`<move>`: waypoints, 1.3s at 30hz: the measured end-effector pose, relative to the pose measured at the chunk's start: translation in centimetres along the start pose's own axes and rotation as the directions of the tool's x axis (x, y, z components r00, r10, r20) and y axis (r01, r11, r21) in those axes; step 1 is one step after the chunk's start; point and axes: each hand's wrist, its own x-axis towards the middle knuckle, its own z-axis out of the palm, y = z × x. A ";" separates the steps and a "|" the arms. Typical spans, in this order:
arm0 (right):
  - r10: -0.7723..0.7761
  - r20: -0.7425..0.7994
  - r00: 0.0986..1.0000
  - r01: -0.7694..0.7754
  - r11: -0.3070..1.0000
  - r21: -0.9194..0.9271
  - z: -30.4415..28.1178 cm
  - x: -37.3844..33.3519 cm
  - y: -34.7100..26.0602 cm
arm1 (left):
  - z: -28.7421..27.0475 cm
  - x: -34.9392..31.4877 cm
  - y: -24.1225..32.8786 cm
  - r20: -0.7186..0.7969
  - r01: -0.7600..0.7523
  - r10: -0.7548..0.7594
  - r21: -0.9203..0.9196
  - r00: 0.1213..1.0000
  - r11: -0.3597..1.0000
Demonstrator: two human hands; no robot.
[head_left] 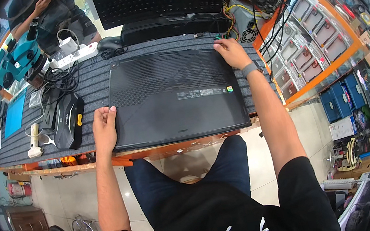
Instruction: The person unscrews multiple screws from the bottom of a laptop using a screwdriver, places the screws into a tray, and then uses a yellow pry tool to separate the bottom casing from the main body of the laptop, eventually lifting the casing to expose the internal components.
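A black laptop [156, 115] lies upside down on the striped grey mat, its vented underside facing up and a label strip near the middle. My left hand [104, 127] grips its left edge, the thumb on the rim and the other fingers curled alongside. At the far right corner, my right hand [232, 54] is closed on the edge with thumb and forefinger; part of its fingers is hidden. A dark band sits round my right wrist.
Left of the laptop are a black-and-yellow case [69, 121], coiled black cable [61, 79], a power strip [76, 56] and a teal microscope [23, 56]. Behind stand a keyboard [160, 0] and a mouse [111, 46]. A glass display case [310, 44] borders the right. Someone stands beyond the bench.
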 end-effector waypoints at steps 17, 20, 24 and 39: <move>-0.134 0.301 0.944 0.121 0.991 0.060 3.1 4.6 -2.4 | 1.0 -0.4 0.0 -0.064 -0.004 0.001 -0.051 0.998 0.999; -0.164 0.345 0.924 0.131 0.985 0.116 3.7 5.5 -2.9 | 1.0 -0.4 -0.1 -0.063 0.003 -0.007 -0.067 0.998 0.998; -0.094 0.453 0.887 0.107 0.994 -0.003 4.0 6.4 -4.9 | 0.8 -0.4 -0.4 -0.068 -0.011 0.006 -0.079 0.998 0.997; 0.067 0.471 0.879 0.131 0.917 -0.376 5.6 6.5 -7.7 | 0.8 -0.3 -0.3 -0.070 0.027 -0.030 -0.044 0.997 0.999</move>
